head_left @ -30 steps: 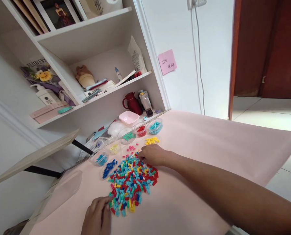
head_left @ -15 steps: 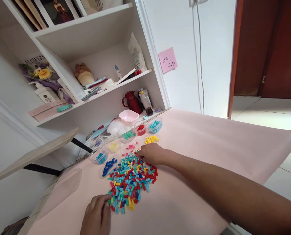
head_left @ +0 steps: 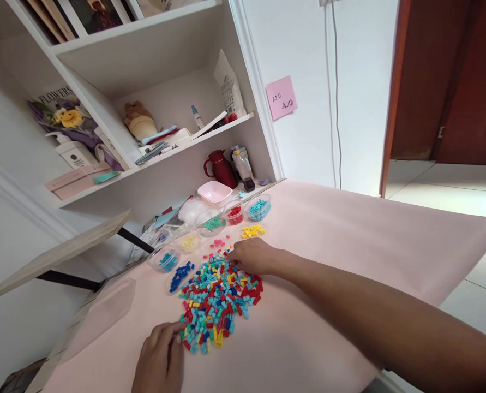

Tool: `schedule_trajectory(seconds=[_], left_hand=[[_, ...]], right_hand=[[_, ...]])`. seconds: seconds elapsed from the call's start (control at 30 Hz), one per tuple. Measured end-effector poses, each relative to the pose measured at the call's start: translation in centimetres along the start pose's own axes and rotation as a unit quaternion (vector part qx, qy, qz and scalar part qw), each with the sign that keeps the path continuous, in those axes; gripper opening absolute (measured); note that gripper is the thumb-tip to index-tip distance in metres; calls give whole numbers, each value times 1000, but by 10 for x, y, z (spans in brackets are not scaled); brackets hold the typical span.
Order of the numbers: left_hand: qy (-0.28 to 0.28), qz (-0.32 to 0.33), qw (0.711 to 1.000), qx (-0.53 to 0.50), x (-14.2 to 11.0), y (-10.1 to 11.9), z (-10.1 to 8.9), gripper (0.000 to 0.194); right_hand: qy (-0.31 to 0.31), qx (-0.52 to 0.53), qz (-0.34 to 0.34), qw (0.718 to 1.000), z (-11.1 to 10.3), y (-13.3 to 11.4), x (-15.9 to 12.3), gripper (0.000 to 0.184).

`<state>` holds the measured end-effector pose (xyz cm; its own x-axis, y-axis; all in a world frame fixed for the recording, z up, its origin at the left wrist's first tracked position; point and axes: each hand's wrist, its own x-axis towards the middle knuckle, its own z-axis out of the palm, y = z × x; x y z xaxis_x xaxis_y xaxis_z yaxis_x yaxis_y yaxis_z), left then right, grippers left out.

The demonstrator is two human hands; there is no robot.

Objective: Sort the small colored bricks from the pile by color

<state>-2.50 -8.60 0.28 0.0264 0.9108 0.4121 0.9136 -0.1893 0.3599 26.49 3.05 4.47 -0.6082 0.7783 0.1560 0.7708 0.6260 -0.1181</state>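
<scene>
A spread-out pile of small mixed-colour toy building bricks (head_left: pixel 216 300) lies on the pink tabletop. My right hand (head_left: pixel 251 256) reaches over the far right edge of the pile, fingers bent down into the bricks; its fingertips are hidden, so I cannot see what they hold. At the near left edge rests my left hand (head_left: pixel 160 349), its fingertips touching the bricks and its fingers close together but loosely stretched. Beyond the pile lie sorted dark blue bricks (head_left: pixel 181 275), pink bricks (head_left: pixel 217 243) and yellow bricks (head_left: pixel 253 231).
Clear tubs behind hold blue bricks (head_left: pixel 168 262), green bricks (head_left: pixel 213 223), red bricks (head_left: pixel 235 214) and light blue bricks (head_left: pixel 259 208). A pink bowl (head_left: pixel 214 192), a red jug (head_left: pixel 221 168) and a bottle (head_left: pixel 244 170) stand at the back. A clear lid (head_left: pixel 107 316) lies left.
The view has shifted very slightly. Both hands keep nearly the same places at the pile; no brick is visibly lifted out.
</scene>
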Motion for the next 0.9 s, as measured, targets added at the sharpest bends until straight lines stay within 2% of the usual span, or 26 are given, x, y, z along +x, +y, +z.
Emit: schedule_trajectory(seconds=[0.2,0.4,0.6,0.9], left_hand=[[-2,1,1000,-1,-1,2,-1,32],[-20,10,1000,13,1,-7,-1,32],[-15,14,999,26,1,-14,2,33],[-29,-6,999,25,2,1,-5,34]], right_hand=[[-6,-3,6,1000,-3,-2,-1,18],[1,-2,8,1000,-1,-1,0,19],[-10,-1,10,1000,-3,-2,-1,18],[-18,2,11,1000,-3,-2,-1,18]])
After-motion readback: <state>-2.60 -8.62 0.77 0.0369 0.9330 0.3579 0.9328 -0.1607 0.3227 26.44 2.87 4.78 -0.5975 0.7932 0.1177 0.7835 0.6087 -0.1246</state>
